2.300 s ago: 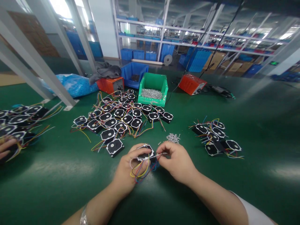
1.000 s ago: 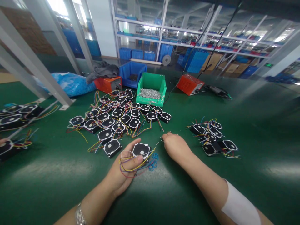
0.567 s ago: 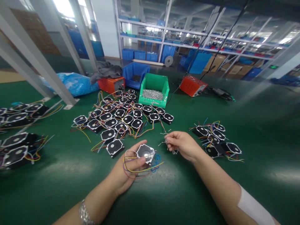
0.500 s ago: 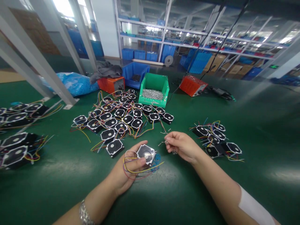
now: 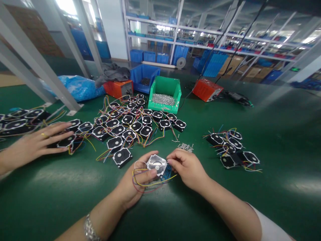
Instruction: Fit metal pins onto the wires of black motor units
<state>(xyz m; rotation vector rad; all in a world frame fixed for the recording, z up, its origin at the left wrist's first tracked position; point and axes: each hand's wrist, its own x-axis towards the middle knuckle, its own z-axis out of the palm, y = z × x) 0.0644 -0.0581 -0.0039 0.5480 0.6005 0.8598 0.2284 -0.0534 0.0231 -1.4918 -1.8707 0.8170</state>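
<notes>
My left hand (image 5: 139, 177) is closed round a small square motor (image 5: 155, 164), its thumb on the silvery top face. Yellow, red, white and blue wires hang from the motor across my fingers. At the motor's right corner my right hand (image 5: 187, 167) is pinched on a screw, which the fingertips mostly hide. Just behind that hand, a small pile of screws (image 5: 186, 146) lies on the green table. Beyond my left hand, many similar black motors (image 5: 122, 157) with white rims and coloured wires lie grouped together.
A co-worker's hand (image 5: 41, 142) reaches over motors on the left. A green bin (image 5: 165, 106) of screws stands behind the motors, with a blue bin (image 5: 143, 75) beside it. Orange boxes (image 5: 207, 90) stand further back. More motors (image 5: 234, 144) lie at right.
My right hand has moved left and toward me from the screw pile to the motor's corner. A co-worker's hand has come in at left with two motors. My left hand keeps its hold.
</notes>
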